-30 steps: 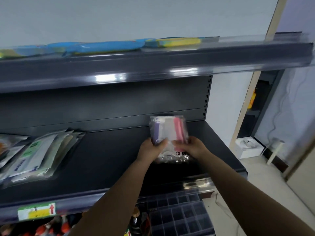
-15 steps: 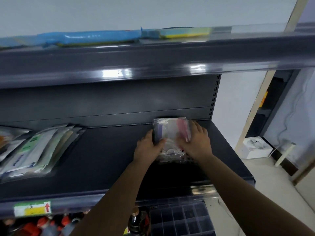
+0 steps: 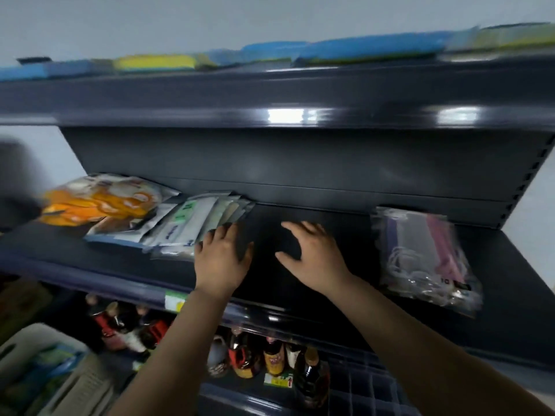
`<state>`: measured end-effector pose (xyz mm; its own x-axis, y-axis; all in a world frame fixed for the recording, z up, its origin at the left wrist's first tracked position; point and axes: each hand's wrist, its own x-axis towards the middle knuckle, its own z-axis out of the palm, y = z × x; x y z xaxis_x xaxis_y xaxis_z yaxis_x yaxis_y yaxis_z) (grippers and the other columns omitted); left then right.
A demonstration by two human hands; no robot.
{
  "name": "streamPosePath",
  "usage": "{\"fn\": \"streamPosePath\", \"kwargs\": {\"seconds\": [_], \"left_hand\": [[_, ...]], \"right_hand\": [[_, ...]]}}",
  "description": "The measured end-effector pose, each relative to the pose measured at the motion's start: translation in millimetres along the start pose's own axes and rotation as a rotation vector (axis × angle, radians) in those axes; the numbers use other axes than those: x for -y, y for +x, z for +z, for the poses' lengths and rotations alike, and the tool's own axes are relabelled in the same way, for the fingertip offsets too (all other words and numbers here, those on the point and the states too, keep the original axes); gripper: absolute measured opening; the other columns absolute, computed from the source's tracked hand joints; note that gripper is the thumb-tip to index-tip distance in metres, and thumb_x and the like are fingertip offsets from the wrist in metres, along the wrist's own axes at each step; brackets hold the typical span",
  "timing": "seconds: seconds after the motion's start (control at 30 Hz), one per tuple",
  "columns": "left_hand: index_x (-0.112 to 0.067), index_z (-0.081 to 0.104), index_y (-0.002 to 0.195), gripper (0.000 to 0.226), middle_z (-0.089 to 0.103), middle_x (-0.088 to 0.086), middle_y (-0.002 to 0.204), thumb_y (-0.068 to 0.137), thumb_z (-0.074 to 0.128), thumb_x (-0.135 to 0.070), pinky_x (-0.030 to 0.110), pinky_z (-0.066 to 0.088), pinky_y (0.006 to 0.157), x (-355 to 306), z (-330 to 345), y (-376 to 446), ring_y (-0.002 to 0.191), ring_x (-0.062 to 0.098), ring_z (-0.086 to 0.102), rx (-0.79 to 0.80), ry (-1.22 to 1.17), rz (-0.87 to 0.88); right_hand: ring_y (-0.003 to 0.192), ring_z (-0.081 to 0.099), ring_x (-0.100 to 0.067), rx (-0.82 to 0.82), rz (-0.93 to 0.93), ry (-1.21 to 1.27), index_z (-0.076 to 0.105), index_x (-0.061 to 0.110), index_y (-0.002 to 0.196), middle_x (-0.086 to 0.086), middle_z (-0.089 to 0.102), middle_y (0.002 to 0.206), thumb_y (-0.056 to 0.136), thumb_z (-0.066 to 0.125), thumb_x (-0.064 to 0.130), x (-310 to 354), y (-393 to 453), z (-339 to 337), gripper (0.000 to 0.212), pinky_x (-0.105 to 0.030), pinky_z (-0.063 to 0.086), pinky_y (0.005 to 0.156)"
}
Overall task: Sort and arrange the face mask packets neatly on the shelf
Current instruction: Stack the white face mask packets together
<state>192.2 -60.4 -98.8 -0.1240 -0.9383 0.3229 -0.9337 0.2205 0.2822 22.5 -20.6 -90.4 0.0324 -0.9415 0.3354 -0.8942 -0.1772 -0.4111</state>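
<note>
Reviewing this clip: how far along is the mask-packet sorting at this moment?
Done: one clear packet of coloured masks lies by itself at the right of the middle shelf. In hand: nothing; the left hand reaches the edge of the fanned white packets, and the right hand hovers open. Left: that untidy fan and the orange packets beside it.

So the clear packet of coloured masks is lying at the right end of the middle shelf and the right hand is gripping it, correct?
Not quite. The clear packet lies at the right end of the middle shelf, but the head view shows the right hand open and apart from it.
</note>
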Motion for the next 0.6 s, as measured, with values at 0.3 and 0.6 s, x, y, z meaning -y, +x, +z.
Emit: {"fn": "streamPosePath", "kwargs": {"seconds": [0.3,0.6], "left_hand": [[-0.021,0.035,0.143,0.058,0.039,0.004,0.146,0.091,0.048,-0.042,0.042,0.030,0.105,124,-12,39,0.134,0.030,0.034,0.102,0.090,0.029],[-0.021,0.040,0.140,0.055,0.040,0.003,0.146,0.093,0.037,-0.051,0.040,0.033,0.106,182,0,72,0.133,0.031,0.034,0.213,-0.034,0.111]], "right_hand": [[0.130,0.042,-0.024,0.151,0.151,0.123,0.038,0.023,0.140,-0.002,0.045,0.141,0.086,0.060,0.042,86,61,76,0.062,-0.035,0.039,0.104],[0.134,0.037,-0.026,0.117,0.423,0.268,0.033,0.012,0.143,-0.011,0.035,0.147,0.085,0.063,0.037,125,104,129,0.070,-0.028,0.033,0.104]]}}
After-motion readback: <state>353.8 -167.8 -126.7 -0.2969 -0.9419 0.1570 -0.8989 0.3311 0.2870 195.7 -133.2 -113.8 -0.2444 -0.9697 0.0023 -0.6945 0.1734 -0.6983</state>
